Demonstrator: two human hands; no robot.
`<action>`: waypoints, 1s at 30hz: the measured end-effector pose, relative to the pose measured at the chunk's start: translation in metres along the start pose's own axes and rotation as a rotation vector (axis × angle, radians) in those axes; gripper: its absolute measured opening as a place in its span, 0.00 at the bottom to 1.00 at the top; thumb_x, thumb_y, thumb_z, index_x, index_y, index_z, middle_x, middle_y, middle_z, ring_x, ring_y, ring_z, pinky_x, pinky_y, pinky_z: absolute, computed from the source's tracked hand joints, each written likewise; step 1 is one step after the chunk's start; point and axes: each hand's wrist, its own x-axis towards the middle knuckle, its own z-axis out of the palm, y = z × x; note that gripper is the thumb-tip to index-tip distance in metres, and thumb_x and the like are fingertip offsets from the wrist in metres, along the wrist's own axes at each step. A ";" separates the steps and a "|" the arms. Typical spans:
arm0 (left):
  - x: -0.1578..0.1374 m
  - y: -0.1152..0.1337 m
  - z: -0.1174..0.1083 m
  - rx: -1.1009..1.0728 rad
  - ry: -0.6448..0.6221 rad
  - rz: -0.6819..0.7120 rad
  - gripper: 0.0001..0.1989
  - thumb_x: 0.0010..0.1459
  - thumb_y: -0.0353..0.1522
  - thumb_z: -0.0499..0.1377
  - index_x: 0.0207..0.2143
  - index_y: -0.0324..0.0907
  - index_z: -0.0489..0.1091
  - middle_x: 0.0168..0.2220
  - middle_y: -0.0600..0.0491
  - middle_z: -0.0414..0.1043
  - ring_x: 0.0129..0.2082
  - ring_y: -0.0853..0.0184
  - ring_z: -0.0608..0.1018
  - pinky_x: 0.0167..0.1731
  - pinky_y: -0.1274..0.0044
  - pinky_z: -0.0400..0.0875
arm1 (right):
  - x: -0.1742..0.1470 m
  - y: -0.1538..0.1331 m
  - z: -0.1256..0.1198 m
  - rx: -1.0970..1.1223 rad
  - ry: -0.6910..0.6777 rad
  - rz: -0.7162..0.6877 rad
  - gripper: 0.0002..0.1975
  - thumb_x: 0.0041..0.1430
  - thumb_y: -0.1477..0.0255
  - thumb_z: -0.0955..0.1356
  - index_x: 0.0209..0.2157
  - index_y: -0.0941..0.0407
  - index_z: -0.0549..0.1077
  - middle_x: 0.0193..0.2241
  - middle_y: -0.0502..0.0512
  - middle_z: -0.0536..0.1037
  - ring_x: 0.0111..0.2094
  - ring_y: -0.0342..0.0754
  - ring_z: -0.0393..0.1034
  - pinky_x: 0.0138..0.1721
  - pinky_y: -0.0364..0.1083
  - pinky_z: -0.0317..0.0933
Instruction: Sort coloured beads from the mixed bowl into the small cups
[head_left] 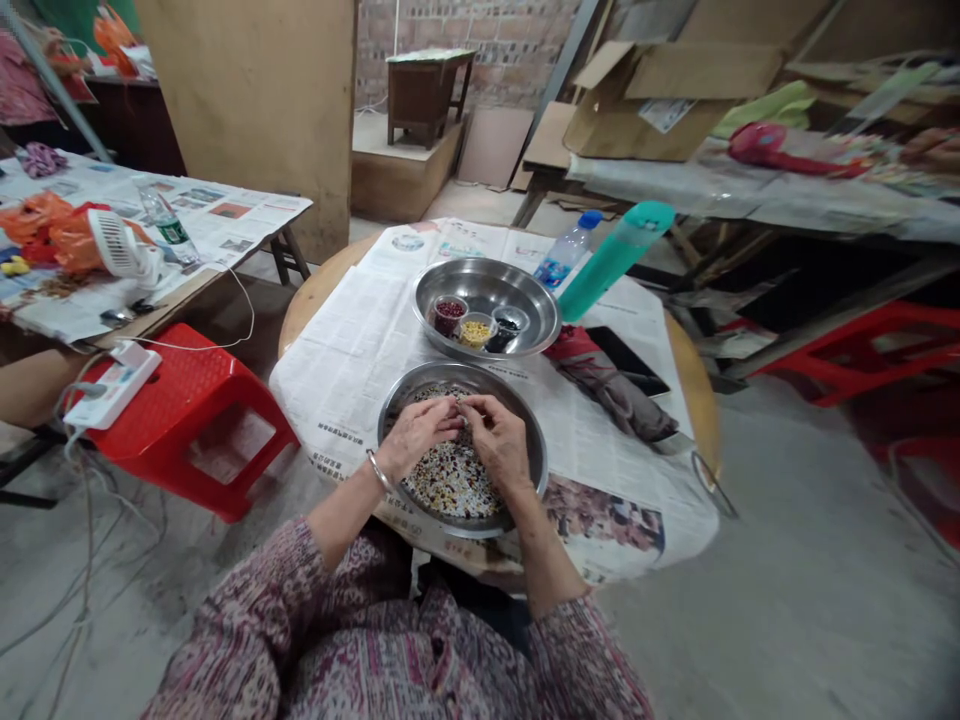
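Observation:
A steel basin close to me holds a mix of small white, yellow, black and dark red grains or beads. Above this mix, my left hand and my right hand meet at the fingertips. Both have their fingers pinched together; whatever is between them is too small to make out. Behind stands a larger steel basin with three clear cups inside: one of dark red pieces, one of yellow pieces and one of black pieces.
Newspaper covers the round table. A blue-capped bottle, a teal bottle, a folded umbrella and a dark flat device lie or stand at the right. Left are a red stool, power strip and small fan.

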 end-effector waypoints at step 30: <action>0.000 0.003 0.001 -0.236 0.150 -0.123 0.07 0.61 0.21 0.56 0.39 0.30 0.73 0.30 0.45 0.78 0.28 0.70 0.80 0.36 0.77 0.74 | 0.012 0.016 0.009 -0.864 -0.084 -0.153 0.13 0.64 0.75 0.62 0.39 0.57 0.79 0.38 0.60 0.79 0.42 0.54 0.63 0.40 0.49 0.57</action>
